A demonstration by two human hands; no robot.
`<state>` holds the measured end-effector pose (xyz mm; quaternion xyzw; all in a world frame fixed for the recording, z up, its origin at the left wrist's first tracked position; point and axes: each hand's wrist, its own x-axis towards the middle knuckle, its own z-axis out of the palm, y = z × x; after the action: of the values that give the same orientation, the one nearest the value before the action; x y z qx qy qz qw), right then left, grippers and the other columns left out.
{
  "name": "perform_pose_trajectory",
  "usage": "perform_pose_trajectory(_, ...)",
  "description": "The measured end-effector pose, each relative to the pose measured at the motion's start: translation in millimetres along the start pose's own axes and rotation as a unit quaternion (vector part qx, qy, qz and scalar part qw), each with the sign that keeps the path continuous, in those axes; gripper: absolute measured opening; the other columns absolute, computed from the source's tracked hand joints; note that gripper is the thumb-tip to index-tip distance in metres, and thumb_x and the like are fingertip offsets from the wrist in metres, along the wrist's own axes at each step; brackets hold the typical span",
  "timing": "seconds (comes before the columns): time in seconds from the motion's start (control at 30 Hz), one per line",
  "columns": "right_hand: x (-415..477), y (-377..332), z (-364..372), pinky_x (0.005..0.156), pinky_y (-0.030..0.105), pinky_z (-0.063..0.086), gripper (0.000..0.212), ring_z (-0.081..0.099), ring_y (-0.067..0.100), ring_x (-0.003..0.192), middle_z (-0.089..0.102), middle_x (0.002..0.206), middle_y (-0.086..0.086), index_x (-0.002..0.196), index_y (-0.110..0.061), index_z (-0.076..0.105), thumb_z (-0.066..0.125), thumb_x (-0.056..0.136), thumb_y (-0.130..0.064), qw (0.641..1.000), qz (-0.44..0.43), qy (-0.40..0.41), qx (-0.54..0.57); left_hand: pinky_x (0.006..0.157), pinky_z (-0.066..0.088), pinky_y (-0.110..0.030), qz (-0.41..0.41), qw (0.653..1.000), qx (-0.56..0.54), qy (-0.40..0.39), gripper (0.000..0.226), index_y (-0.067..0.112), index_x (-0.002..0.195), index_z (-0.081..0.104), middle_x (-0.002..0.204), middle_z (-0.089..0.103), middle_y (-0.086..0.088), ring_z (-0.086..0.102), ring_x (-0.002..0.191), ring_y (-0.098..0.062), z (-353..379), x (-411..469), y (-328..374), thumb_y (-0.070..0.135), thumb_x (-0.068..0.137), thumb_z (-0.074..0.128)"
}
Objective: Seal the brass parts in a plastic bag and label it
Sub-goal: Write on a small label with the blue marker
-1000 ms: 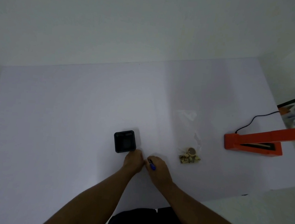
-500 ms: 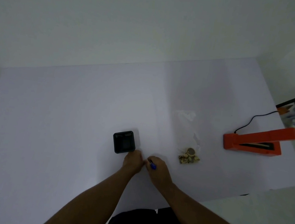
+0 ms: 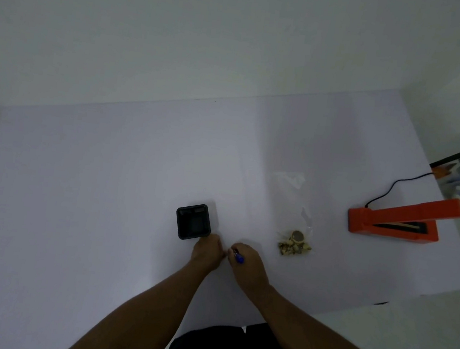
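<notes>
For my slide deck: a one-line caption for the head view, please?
Right hand holds blue pen beside left hand; bagged brass parts wait nearby.

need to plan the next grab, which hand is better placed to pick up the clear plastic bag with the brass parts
Left, probably. The right hand lies nearer the clear plastic bag of brass parts, but it already grips a blue pen. The left hand, beside the black square holder, seems to hold nothing.

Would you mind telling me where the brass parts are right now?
In the head view, the brass parts lie right of centre on the table, between the right hand and the orange sealer.
</notes>
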<state>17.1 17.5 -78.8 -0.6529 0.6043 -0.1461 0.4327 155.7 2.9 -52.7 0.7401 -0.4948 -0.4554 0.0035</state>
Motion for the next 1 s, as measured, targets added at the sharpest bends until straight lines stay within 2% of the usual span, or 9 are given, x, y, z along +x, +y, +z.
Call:
perform_pose_trajectory(0.17, -1.2, 2.2, 0.4, 0.058, 0.024, 0.037, 0.027, 0.05, 0.016, 0.061, 0.057, 0.066, 0.011, 0.065, -0.002, 0.054, 0.056, 0.091, -0.007, 1.0, 0.005, 0.01, -0.007, 0.072, 0.05, -0.035, -0.003, 1.0, -0.004, -0.001, 0.024, 0.004, 0.089, 0.061, 0.09, 0.067, -0.014, 0.064, 0.085, -0.027, 1.0, 1.5, -0.6, 0.027, 0.087, 0.067)
perform_pose_trajectory(0.3, -0.8, -1.6, 0.2, 0.057, 0.019, 0.036, 0.027, 0.048, 0.013, 0.06, 0.056, 0.067, 0.006, 0.067, -0.005, 0.057, 0.056, 0.092, -0.014, 1.0, 0.007, -0.004, -0.017, 0.075, 0.052, -0.036, -0.005, 1.0, 0.004, 0.0, 0.017, 0.003, 0.091, 0.062, 0.092, 0.067, -0.015, 0.064, 0.087, -0.028, 0.4, 1.9, 1.2, 0.02, 0.087, 0.063)
perform_pose_trajectory(0.4, -1.1, -3.2, 1.5, 0.059, 0.027, 0.041, 0.032, 0.053, 0.018, 0.062, 0.058, 0.067, 0.007, 0.067, -0.007, 0.057, 0.05, 0.092, -0.025, 0.999, -0.01, -0.027, -0.019, 0.074, 0.052, -0.035, -0.006, 1.0, 0.017, 0.001, 0.008, 0.005, 0.089, 0.061, 0.094, 0.067, -0.015, 0.064, 0.087, -0.027, -0.3, 1.1, 1.7, 0.012, 0.087, 0.058)
perform_pose_trajectory(0.5, -2.0, -1.9, 1.3, 0.06, 0.034, 0.044, 0.037, 0.056, 0.02, 0.063, 0.06, 0.068, 0.008, 0.067, -0.006, 0.057, 0.046, 0.091, -0.033, 0.999, -0.015, -0.031, -0.023, 0.072, 0.05, -0.033, -0.011, 1.0, 0.02, -0.003, 0.008, 0.005, 0.09, 0.062, 0.094, 0.066, -0.015, 0.063, 0.087, -0.027, -0.2, 0.8, 1.9, 0.008, 0.086, 0.056)
perform_pose_trajectory(0.73, -2.2, -3.2, -0.3, 0.06, 0.038, 0.046, 0.033, 0.057, 0.023, 0.063, 0.061, 0.068, 0.011, 0.068, -0.003, 0.057, 0.05, 0.093, -0.022, 0.999, -0.025, -0.029, -0.034, 0.071, 0.052, -0.033, -0.015, 1.0, 0.015, -0.006, 0.008, 0.005, 0.089, 0.063, 0.092, 0.067, -0.014, 0.064, 0.085, -0.026, 0.6, 1.2, 0.8, 0.007, 0.084, 0.057)
perform_pose_trajectory(0.9, -3.5, -4.4, -2.0, 0.06, 0.034, 0.045, 0.027, 0.056, 0.022, 0.064, 0.061, 0.069, 0.012, 0.069, -0.003, 0.058, 0.053, 0.093, -0.015, 0.999, -0.021, -0.022, -0.039, 0.073, 0.054, -0.035, -0.015, 1.0, 0.011, -0.004, 0.009, 0.005, 0.089, 0.063, 0.091, 0.067, -0.014, 0.064, 0.084, -0.026, 0.5, 1.7, 1.5, 0.012, 0.084, 0.061)
perform_pose_trajectory(1.0, -3.3, -4.3, -3.0, 0.058, 0.031, 0.041, 0.027, 0.051, 0.017, 0.061, 0.059, 0.067, 0.011, 0.067, -0.002, 0.056, 0.054, 0.093, -0.011, 0.999, -0.017, -0.018, -0.031, 0.073, 0.053, -0.036, -0.014, 1.0, 0.002, -0.006, 0.012, 0.009, 0.082, 0.058, 0.091, 0.067, -0.014, 0.064, 0.084, -0.027, 0.3, 1.4, 1.8, 0.018, 0.084, 0.065)
